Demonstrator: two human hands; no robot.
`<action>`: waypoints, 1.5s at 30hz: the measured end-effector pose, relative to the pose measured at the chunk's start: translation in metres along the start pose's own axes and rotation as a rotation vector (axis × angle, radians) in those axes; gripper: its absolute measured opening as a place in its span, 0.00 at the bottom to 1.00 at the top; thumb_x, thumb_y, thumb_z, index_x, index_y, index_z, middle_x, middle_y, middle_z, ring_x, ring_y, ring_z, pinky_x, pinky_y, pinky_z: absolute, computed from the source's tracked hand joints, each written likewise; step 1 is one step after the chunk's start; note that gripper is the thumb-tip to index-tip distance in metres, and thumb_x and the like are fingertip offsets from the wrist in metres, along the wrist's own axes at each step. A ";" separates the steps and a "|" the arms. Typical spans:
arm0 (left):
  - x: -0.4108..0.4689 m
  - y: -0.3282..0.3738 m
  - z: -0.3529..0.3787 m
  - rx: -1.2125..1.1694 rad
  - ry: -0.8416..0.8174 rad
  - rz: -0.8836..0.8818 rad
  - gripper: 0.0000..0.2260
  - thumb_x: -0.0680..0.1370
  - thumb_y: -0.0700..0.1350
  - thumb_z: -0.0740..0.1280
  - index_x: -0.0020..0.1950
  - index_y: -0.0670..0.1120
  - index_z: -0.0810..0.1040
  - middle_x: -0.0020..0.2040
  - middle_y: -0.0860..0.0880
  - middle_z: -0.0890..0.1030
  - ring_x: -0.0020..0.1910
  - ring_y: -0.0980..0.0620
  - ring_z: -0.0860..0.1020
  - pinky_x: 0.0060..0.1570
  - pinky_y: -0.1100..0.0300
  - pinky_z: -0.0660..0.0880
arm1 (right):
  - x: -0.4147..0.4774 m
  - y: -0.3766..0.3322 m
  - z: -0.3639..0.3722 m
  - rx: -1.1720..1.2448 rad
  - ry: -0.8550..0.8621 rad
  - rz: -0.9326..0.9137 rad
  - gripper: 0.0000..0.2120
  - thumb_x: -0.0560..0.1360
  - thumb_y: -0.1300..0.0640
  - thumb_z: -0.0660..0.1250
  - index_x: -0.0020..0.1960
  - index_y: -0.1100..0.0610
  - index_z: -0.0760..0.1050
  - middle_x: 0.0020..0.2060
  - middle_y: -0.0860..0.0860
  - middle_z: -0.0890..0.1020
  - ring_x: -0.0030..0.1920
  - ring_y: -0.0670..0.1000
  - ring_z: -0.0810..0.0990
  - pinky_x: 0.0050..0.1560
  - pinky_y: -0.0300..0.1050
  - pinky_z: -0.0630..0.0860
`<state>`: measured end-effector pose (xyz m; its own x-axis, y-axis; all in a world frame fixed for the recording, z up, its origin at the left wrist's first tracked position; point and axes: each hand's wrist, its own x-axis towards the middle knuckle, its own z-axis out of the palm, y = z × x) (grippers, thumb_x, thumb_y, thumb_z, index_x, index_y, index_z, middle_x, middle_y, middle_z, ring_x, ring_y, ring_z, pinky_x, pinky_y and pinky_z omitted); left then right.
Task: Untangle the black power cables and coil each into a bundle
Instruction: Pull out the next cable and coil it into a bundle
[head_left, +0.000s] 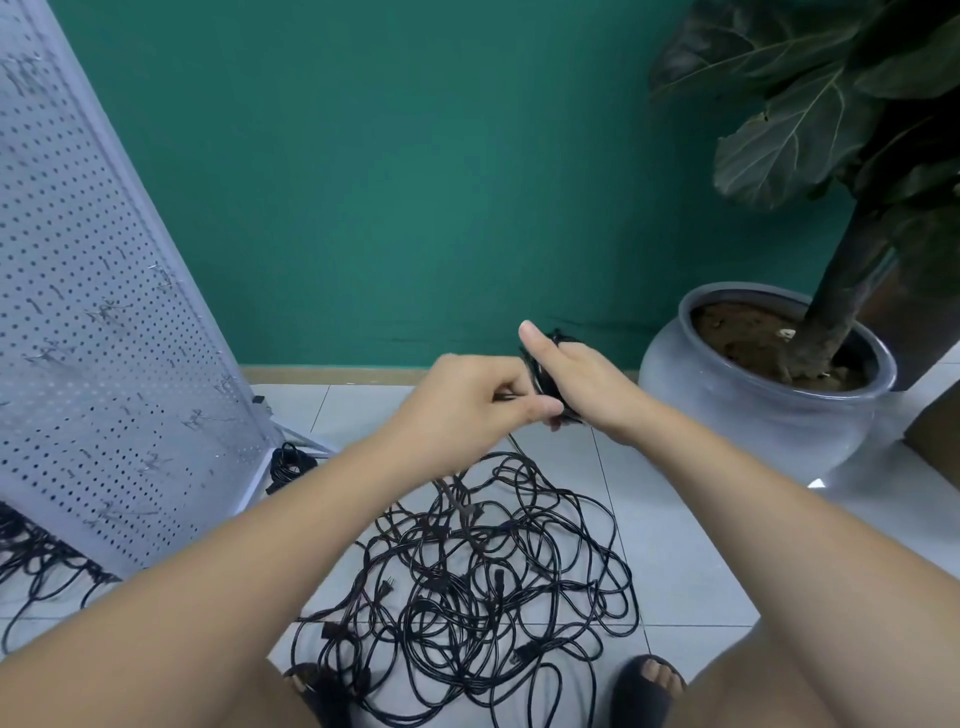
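At frame centre the right hand (576, 379) grips an upright coil (540, 371), thumb raised; the left hand (467, 400), just left of it, pinches the loose strand (514, 441), which drops to the tangle (493, 571) on the floor (675, 545) at lower centre

Both forearms are showing bare all the way along, ending in the left hand (467, 400) and the right hand (576, 379), which are likewise showing bare. The person is wearing dark slip-on sandals. The right sandal (644, 693) is leaving the toes open in front of a broad, plain strap. The left sandal (319, 691) is blurring near the picture's lower edge and is probably its match. Bare legs are showing beside the sandals along the bottom.
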<state>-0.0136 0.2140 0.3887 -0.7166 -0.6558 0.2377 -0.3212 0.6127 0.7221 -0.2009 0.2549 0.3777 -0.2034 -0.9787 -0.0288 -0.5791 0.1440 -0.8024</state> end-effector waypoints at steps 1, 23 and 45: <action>0.002 -0.002 -0.007 -0.021 0.026 0.004 0.15 0.77 0.57 0.77 0.38 0.51 0.80 0.28 0.54 0.74 0.29 0.56 0.67 0.33 0.59 0.65 | -0.003 -0.003 0.002 0.045 -0.029 0.009 0.45 0.84 0.26 0.49 0.35 0.66 0.74 0.30 0.64 0.81 0.29 0.56 0.77 0.32 0.43 0.70; 0.020 -0.026 0.019 -0.536 0.135 -0.214 0.19 0.85 0.33 0.59 0.38 0.48 0.78 0.30 0.53 0.79 0.28 0.58 0.77 0.32 0.65 0.75 | -0.064 -0.071 0.007 0.926 -0.188 -0.227 0.15 0.78 0.48 0.64 0.43 0.60 0.69 0.32 0.56 0.66 0.30 0.55 0.68 0.32 0.47 0.67; -0.015 0.005 0.075 0.028 -0.177 -0.198 0.14 0.88 0.52 0.57 0.46 0.47 0.70 0.36 0.46 0.78 0.34 0.41 0.77 0.39 0.44 0.78 | -0.015 -0.042 -0.004 0.280 0.510 -0.212 0.17 0.76 0.60 0.69 0.40 0.72 0.67 0.35 0.70 0.76 0.32 0.51 0.75 0.36 0.46 0.71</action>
<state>-0.0511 0.2601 0.3404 -0.7343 -0.6783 -0.0255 -0.4811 0.4936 0.7245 -0.1773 0.2639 0.4140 -0.4982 -0.7788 0.3811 -0.4333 -0.1571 -0.8875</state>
